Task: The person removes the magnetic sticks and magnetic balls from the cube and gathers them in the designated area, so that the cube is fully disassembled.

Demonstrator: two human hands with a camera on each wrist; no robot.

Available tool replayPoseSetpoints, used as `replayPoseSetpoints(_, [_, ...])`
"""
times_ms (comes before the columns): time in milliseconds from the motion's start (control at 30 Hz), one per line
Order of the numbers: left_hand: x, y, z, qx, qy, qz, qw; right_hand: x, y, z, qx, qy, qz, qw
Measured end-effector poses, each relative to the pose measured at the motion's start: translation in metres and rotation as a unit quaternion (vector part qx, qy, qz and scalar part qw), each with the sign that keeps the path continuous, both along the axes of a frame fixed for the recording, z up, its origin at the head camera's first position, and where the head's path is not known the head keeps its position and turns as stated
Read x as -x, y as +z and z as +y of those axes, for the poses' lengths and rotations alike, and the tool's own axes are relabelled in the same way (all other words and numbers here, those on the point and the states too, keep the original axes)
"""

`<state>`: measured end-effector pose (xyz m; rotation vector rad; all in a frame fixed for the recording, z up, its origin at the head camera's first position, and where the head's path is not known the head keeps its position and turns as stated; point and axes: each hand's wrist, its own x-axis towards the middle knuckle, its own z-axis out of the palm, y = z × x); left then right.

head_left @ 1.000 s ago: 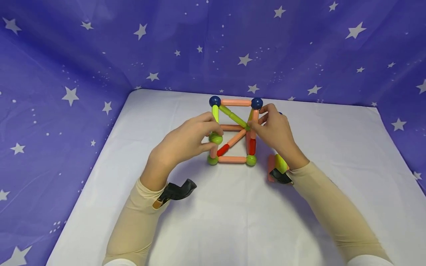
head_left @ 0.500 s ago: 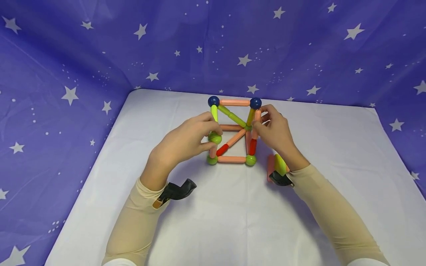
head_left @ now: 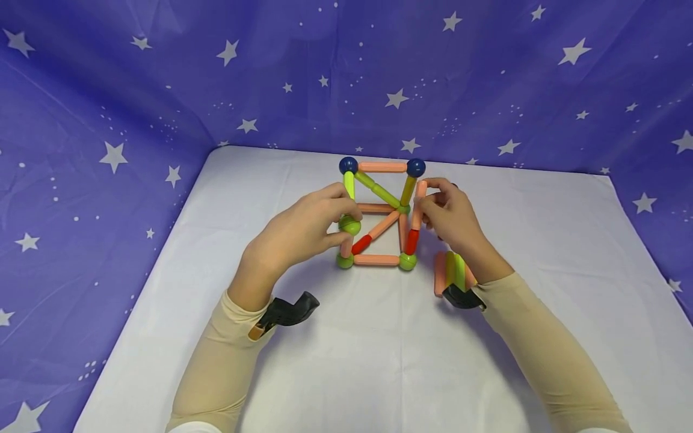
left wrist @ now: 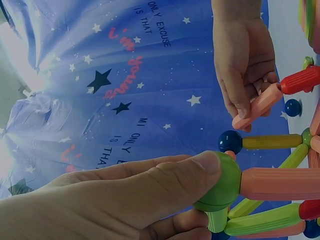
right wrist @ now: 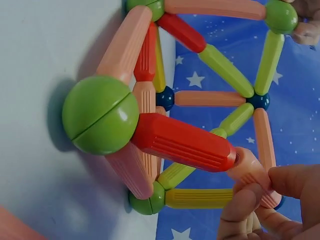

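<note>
A frame of magnetic sticks and balls (head_left: 377,260) stands on the white table. My left hand (head_left: 308,225) pinches the green ball (left wrist: 220,182) at the top of its near left post. My right hand (head_left: 452,213) pinches a salmon stick (right wrist: 250,175) between thumb and fingers. That stick meets a red stick (right wrist: 185,142) at a slight bend. The red stick's lower end touches the near right green ball (right wrist: 100,115). In the head view, the salmon stick leans right, its top apart from the far right blue ball (head_left: 415,168).
Several loose salmon and yellow-green sticks (head_left: 450,270) lie side by side under my right wrist. A loose blue ball (left wrist: 293,107) rests beyond the right hand. Purple star-printed cloth (head_left: 303,78) rises behind the table.
My right hand has shifted slightly right, tilting the salmon stick's top away from the far right blue ball. More of the loose sticks now shows. The left hand stays on the green ball.
</note>
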<state>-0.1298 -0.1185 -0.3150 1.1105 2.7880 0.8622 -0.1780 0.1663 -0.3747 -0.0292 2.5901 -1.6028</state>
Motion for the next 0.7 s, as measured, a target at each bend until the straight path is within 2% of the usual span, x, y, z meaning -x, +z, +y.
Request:
replayPoseSetpoints(133, [0.000,0.000,0.000,0.001,0.002,-0.001,1.0000,0.001,0.001,0.003,0.026,-0.005,-0.028,0.9992])
replayPoseSetpoints(300, [-0.001,0.000,0.000,0.002,0.002,-0.002,1.0000,0.001,0.004,0.012,0.021,-0.019,-0.010,0.9995])
replayPoseSetpoints(467, [0.000,0.000,0.000,0.003,0.003,0.000,1.0000,-0.002,0.004,0.034,0.016,-0.039,-0.004,0.9991])
replayPoseSetpoints(567, [0.000,0.001,0.001,0.003,0.004,-0.002,1.0000,-0.009,0.001,0.052,-0.004,-0.045,-0.009,0.9989])
replayPoseSetpoints(700, [-0.001,0.001,0.001,0.006,0.005,-0.002,1.0000,-0.023,-0.004,0.075,-0.064,-0.049,-0.019,0.9966])
